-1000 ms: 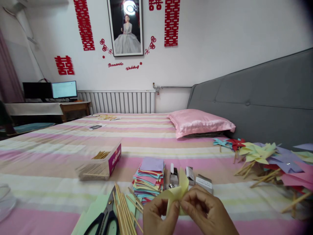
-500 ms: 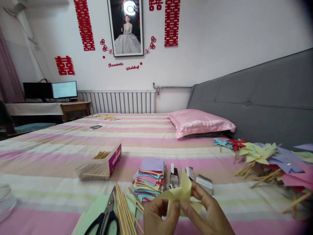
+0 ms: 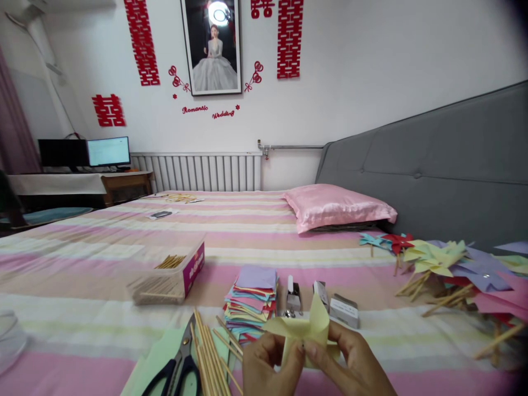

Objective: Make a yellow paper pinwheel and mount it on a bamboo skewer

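A pale yellow paper pinwheel (image 3: 319,318) is between my hands at the lower middle, its blades folded inward. My left hand (image 3: 270,363) pinches it from the left, and my right hand (image 3: 350,360) grips it from the right. Both thumbs meet at its centre, where a tiny dark spot shows between them. Just beyond stands a stack of coloured paper squares (image 3: 251,302). Small open boxes (image 3: 293,297) sit behind the pinwheel, with shiny metal bits by one of them. To the left lie wooden sticks (image 3: 208,357) and dark-handled scissors (image 3: 179,360) on green paper (image 3: 154,357).
A clear plastic box (image 3: 165,286) of short sticks stands left of the stack. Several finished pinwheels (image 3: 478,269) on sticks lie at the right by the grey headboard (image 3: 433,148). A pink pillow (image 3: 336,206) rests further back. A clear container (image 3: 11,338) is at the left edge.
The blades of the yellow pinwheel have shifted slightly, the upright one a little to the right and lower. A dark spot now shows between the thumbs. Both hands keep their hold.
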Tool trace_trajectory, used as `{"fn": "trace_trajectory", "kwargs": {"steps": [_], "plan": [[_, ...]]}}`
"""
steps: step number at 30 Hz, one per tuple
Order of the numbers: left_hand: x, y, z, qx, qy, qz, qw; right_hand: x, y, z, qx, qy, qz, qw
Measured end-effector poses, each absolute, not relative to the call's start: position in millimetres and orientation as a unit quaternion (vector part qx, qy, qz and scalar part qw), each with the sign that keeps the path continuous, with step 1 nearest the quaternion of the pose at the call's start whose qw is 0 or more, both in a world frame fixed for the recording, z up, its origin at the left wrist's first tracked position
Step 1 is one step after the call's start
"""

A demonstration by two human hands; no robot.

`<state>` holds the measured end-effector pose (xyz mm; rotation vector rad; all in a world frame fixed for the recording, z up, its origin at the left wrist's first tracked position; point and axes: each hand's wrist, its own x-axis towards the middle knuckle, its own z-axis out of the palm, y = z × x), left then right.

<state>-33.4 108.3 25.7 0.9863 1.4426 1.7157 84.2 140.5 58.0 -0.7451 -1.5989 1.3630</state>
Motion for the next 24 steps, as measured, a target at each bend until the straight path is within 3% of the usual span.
{"fn": "trace_trajectory", "kwargs": {"steps": [8,24], "plan": [[-34.2,115.3,6.3,0.378,0.535,0.678,0.334,85.2,140.8,61.8,-0.287,-0.642,0.562,0.435],[-30.4,112.1,13.6,0.359,0.526,0.693,0.338,84.0,140.3,61.8,-0.294,-0.634,0.564,0.44]]}}
